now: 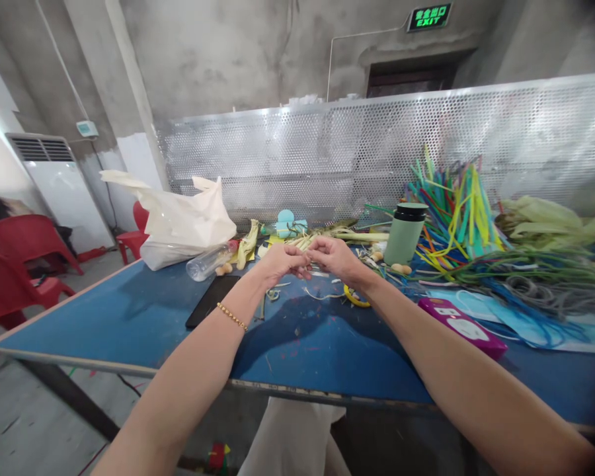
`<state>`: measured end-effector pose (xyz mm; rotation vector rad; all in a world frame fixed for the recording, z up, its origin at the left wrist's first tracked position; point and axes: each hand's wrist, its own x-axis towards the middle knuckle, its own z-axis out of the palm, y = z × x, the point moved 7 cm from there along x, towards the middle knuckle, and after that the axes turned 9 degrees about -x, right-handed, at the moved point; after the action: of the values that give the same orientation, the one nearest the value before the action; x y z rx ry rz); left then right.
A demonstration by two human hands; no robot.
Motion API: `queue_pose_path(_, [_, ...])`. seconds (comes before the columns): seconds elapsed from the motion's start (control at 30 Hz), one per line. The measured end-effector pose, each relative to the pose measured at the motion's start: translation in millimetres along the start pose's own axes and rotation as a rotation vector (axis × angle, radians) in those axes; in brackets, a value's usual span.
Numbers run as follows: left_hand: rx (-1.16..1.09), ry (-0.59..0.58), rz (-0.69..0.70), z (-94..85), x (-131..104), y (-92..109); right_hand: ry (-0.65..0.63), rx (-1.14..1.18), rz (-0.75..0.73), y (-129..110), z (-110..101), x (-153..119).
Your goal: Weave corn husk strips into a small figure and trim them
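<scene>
Over the middle of the blue table (322, 360), my left hand (283, 261) and my right hand (333, 258) meet with their fingertips almost touching. Both are closed in a pinch, and what lies between the fingers is too small and hidden to make out. Pale plant stalks (371, 236) lie just behind my hands. Below them on the tabletop are thin scraps, a pale string (322, 295) and a yellow ring (356, 297), near my right wrist. A dark flat tablet-like object (213, 301) rests beside my left forearm.
To the left stand a white plastic bag (188, 221) and a lying clear bottle (209, 262). On the right are a green tumbler (405, 237), a purple box (461, 327), colourful strips (469, 211), coiled wires (540, 287) and corn husks (555, 221). A perforated metal panel (297, 152) runs behind.
</scene>
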<state>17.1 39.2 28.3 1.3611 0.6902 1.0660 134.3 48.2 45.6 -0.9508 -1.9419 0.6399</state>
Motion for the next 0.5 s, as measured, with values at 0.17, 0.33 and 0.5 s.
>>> queue_pose_path(0.17, [-0.18,-0.065,-0.083,0.0,1.4,-5.0,0.055,-0.022,0.007,-0.8,-6.4,-1.6])
queue_pose_path(0.33, [-0.18,-0.032,-0.07,-5.5,3.2,-5.2,0.04,-0.001,0.145,0.2,-9.5,-4.9])
queue_pose_path(0.5, [-0.159,-0.013,-0.062,-6.2,4.0,-4.6,-0.071,-0.137,0.072,-6.0,-7.0,-5.8])
